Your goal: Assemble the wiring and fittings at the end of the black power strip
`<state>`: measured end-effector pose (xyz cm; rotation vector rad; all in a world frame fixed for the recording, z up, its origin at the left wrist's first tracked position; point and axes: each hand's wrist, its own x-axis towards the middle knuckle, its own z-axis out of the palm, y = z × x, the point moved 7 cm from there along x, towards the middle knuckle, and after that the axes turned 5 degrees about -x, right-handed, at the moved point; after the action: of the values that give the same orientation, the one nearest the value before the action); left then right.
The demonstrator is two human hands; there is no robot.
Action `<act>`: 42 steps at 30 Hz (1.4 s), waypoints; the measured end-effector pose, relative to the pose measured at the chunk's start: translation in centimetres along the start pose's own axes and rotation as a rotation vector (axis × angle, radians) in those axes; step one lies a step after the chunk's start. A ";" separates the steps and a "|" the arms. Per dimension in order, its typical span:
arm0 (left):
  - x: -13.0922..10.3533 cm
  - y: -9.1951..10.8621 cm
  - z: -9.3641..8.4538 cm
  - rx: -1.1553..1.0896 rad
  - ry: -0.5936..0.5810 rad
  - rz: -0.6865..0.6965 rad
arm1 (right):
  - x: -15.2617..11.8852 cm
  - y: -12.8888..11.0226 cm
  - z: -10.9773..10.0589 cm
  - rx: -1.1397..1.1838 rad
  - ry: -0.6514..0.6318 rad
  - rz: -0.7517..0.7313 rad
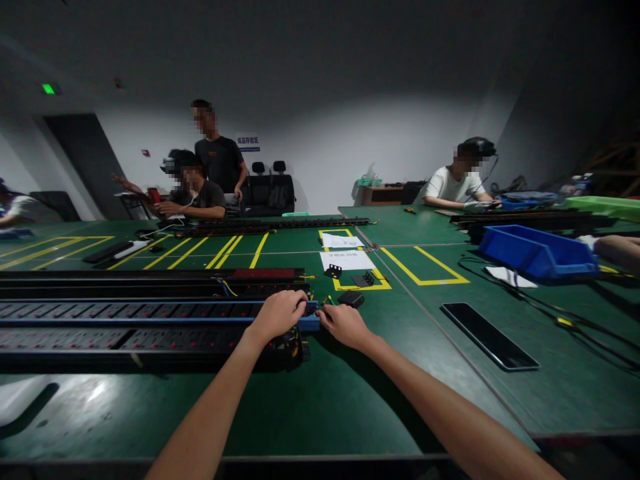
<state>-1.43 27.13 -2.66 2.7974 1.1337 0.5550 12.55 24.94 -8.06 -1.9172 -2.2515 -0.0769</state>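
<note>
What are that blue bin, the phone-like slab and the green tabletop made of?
Blue bin: probably moulded plastic, smooth, evenly coloured, with a rolled-looking rim.
Phone-like slab: likely glass-fronted, glossy black, with a pale edge that could be metal or plastic.
Green tabletop: smooth, semi-gloss, softly reflecting light; perhaps laminate or rubber matting.

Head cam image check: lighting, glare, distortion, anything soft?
Head view: dim, upper right near black; glare on the green tabletop, lower left; dark shadow beside the right forearm; wide-angle stretch toward the edges; standing person with pixelated head; left hand and right hand readable, fine detail at their fingertips isn't.
</note>
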 end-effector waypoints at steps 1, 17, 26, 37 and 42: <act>0.0 0.0 0.0 0.003 -0.002 -0.001 | 0.0 0.0 0.0 -0.002 -0.001 0.001; 0.0 0.0 0.1 0.019 0.011 0.012 | 0.1 0.1 0.2 -0.006 0.026 -0.010; 0.0 0.0 0.2 0.026 0.013 0.006 | 0.1 0.1 0.1 -0.008 0.013 -0.010; 0.1 -0.1 0.3 0.040 0.006 0.005 | 0.1 0.1 0.2 -0.008 0.011 -0.009; 0.0 0.0 0.2 0.040 0.008 0.002 | 0.1 0.1 0.2 -0.008 0.013 -0.002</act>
<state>-1.38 27.20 -2.81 2.8325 1.1560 0.5499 12.62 25.05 -8.22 -1.9130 -2.2485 -0.0986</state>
